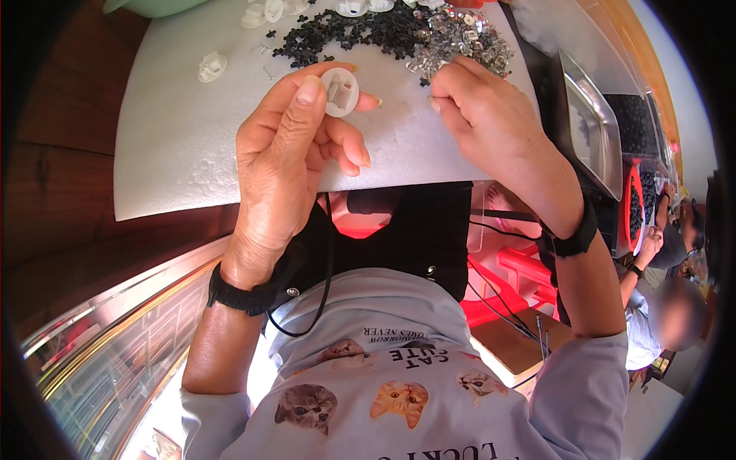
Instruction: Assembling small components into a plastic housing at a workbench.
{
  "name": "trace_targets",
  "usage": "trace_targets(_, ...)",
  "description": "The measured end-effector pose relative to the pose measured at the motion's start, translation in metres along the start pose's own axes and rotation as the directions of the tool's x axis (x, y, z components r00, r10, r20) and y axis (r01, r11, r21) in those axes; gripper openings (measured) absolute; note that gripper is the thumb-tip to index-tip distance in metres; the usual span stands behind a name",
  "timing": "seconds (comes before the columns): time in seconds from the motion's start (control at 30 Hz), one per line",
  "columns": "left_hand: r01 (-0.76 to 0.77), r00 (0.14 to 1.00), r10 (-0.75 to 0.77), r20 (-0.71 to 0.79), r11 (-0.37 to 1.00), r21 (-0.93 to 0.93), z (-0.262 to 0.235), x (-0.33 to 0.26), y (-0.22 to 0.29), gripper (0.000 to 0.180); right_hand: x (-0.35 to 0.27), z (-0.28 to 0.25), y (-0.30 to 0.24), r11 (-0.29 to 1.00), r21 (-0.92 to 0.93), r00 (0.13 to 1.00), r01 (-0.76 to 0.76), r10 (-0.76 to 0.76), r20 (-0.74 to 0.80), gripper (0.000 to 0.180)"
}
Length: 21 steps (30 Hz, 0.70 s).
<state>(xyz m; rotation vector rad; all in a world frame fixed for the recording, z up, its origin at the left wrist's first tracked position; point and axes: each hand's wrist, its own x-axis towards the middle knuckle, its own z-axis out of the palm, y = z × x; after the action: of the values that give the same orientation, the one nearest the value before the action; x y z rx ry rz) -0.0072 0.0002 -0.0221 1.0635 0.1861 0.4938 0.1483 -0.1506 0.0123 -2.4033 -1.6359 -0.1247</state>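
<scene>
My left hand [295,149] holds a small round white plastic part [340,91] between thumb and fingers, raised over a white foam board [176,138]. My right hand [491,115] reaches forward with its fingertips at the near edge of a heap of clear plastic pieces [460,42]; I cannot tell whether it grips one. A pile of small black plastic pieces [353,34] lies just beyond the left hand. Both wrists carry black bands.
Several white round parts [268,11] and one loose one [211,67] lie on the board's far and left side. A metal tray [594,126] stands to the right, with a red-rimmed container [633,207] of dark pieces. Another person [667,299] sits at the right.
</scene>
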Motion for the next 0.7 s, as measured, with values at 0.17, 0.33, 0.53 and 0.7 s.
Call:
trace_targets(0.17,0.003,1.000,-0.003,-0.013,1.000,-0.004,0.0024,-0.0006,0.0026,0.040,-0.0001,-0.0025,-0.0026,0.996,0.076,0.998,-0.044,0.040,0.045,0.007)
trace_targets(0.33,0.029,0.999,-0.029,0.032,1.000,-0.011,-0.0027,-0.0007,0.0011,0.040,0.0000,0.0007,0.0005,0.995,0.096,1.000,-0.025,0.023,0.020,0.006)
trace_targets(0.53,0.036,0.996,-0.032,0.083,0.998,-0.045,-0.0019,-0.0009,0.0023,0.037,-0.0013,0.0012,0.0015,0.993,0.120,1.000,-0.004,0.003,0.007,0.004)
trace_targets(0.7,0.070,0.996,-0.073,0.048,0.996,0.059,0.0010,-0.0017,0.0046,0.044,0.0006,-0.0016,0.0043,0.991,0.135,0.998,0.007,-0.014,0.055,0.003)
